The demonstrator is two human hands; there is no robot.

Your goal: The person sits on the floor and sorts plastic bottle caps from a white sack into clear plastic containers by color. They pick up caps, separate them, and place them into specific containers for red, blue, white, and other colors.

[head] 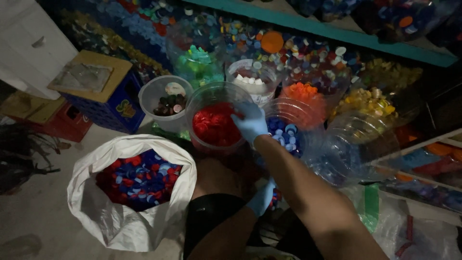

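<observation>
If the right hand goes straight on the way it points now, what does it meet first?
Most likely the red caps in the clear container: the right hand, in a blue glove, reaches over its rim towards them. Depth is unclear.

Dim light falls on a bare grey concrete floor [38,212], where a blue crate [115,103] with a yellow top and a red crate [62,120] stand near its upper-left edge below a white panel [29,43], while a teal ledge [327,31] crosses the top
</observation>
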